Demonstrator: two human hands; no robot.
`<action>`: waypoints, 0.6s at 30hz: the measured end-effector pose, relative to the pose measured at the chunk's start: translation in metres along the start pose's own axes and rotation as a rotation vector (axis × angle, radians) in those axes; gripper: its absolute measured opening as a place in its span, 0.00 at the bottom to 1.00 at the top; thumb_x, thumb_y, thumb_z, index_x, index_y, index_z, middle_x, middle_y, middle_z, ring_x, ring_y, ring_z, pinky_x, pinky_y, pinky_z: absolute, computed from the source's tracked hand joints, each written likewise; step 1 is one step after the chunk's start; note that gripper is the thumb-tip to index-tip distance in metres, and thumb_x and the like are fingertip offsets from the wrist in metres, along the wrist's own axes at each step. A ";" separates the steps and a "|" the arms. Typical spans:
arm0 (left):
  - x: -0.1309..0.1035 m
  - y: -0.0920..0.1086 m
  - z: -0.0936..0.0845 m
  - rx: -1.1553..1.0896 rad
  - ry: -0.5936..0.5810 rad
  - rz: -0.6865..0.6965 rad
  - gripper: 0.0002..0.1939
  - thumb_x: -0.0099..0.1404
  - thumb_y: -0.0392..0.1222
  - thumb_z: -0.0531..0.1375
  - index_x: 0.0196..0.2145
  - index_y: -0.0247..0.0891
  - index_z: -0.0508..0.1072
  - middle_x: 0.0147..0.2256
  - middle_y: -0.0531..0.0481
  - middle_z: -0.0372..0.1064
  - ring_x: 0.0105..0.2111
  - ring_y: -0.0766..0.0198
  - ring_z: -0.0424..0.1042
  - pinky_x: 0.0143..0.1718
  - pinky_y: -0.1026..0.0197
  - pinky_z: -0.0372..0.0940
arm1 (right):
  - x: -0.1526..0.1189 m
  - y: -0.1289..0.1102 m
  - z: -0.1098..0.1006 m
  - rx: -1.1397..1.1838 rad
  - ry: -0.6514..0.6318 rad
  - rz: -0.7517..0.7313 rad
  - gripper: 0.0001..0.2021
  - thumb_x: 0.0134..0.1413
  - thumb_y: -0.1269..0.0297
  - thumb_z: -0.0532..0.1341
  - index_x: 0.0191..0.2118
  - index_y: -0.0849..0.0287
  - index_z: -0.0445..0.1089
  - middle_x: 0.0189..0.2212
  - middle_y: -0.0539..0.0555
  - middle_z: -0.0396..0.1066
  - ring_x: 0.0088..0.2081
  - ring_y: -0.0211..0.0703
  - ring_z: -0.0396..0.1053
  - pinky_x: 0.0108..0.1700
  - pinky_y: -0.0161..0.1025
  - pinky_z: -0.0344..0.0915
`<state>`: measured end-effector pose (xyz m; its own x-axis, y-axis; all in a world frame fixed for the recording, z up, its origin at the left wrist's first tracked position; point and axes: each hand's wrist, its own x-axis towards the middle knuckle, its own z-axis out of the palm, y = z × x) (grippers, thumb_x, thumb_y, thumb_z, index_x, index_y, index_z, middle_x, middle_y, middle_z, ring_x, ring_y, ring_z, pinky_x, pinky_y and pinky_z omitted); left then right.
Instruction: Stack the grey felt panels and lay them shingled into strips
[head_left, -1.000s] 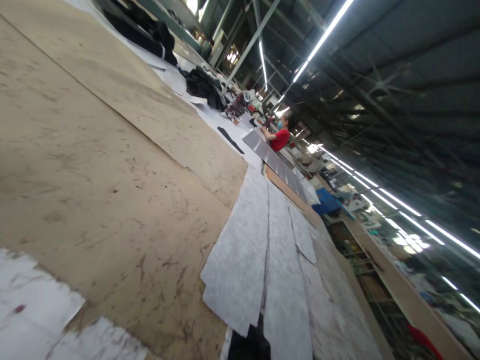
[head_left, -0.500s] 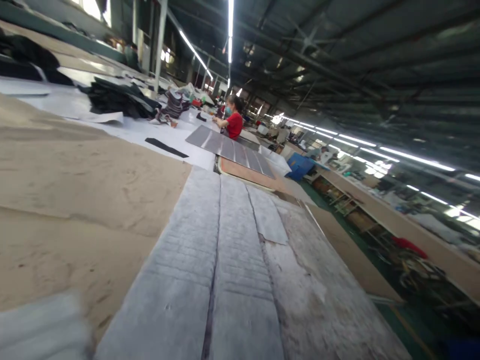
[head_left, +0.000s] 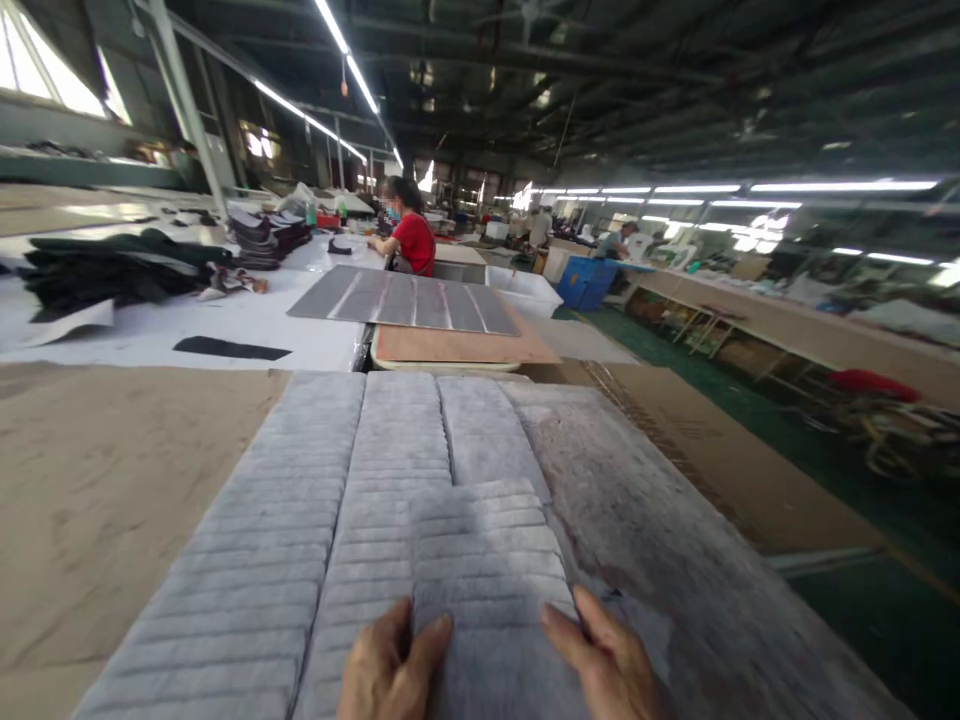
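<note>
Overlapping grey fabric pieces (head_left: 487, 560) lie fanned out between my two hands at the bottom centre. My left hand (head_left: 394, 665) grips their left edge, thumb on top. At their right edge my right hand (head_left: 604, 655) pinches the pieces between thumb and fingers. Two long rows of similar overlapping grey pieces, a left row (head_left: 225, 560) and a middle row (head_left: 390, 480), run away from me on the left. Beyond the held pieces, a shorter grey row (head_left: 487, 430) lies partly covered by them.
Brown paper (head_left: 112, 500) covers the left side. A bare worn board (head_left: 645, 500) is on the right, with cardboard (head_left: 720, 460) beyond. Ahead are a striped grey sheet (head_left: 412, 300), dark fabric piles (head_left: 120, 270) and a person in red (head_left: 414, 242).
Both hands have come into view holding a fanned group of grey pieces at the third row. The view has levelled and turned, and the grey rows now show many more overlapping edges.
</note>
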<state>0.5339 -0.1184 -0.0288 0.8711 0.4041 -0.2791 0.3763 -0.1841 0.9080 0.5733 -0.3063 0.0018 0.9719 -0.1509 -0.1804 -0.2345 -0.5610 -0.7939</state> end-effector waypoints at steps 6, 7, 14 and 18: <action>0.056 0.045 0.040 0.307 -0.032 0.069 0.16 0.55 0.52 0.48 0.17 0.39 0.59 0.16 0.55 0.55 0.21 0.66 0.60 0.23 0.65 0.52 | 0.077 0.009 -0.007 -0.025 -0.011 -0.044 0.15 0.43 0.52 0.53 0.26 0.59 0.68 0.23 0.51 0.69 0.29 0.42 0.67 0.30 0.33 0.61; 0.063 0.051 0.045 0.355 -0.028 0.063 0.16 0.56 0.50 0.48 0.17 0.39 0.58 0.16 0.56 0.54 0.21 0.66 0.59 0.23 0.65 0.51 | 0.085 0.011 -0.008 -0.038 -0.011 -0.047 0.15 0.44 0.52 0.53 0.25 0.59 0.67 0.22 0.50 0.68 0.27 0.41 0.66 0.29 0.33 0.60; 0.090 0.071 0.067 0.591 0.035 0.047 0.14 0.60 0.43 0.48 0.17 0.40 0.57 0.17 0.53 0.57 0.23 0.64 0.60 0.26 0.63 0.49 | 0.125 0.016 -0.005 -0.099 -0.017 -0.078 0.13 0.46 0.53 0.51 0.20 0.56 0.59 0.14 0.45 0.56 0.21 0.37 0.59 0.23 0.32 0.53; 0.093 0.072 0.072 0.695 0.054 0.005 0.14 0.60 0.42 0.47 0.19 0.40 0.61 0.20 0.49 0.64 0.26 0.60 0.65 0.27 0.62 0.49 | 0.133 0.014 0.000 -0.162 -0.022 -0.100 0.13 0.44 0.55 0.52 0.18 0.56 0.54 0.13 0.43 0.48 0.18 0.34 0.52 0.22 0.32 0.48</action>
<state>0.6645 -0.1583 -0.0120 0.8634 0.4423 -0.2427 0.5024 -0.7100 0.4935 0.6990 -0.3347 -0.0335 0.9903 -0.0708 -0.1192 -0.1346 -0.6960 -0.7053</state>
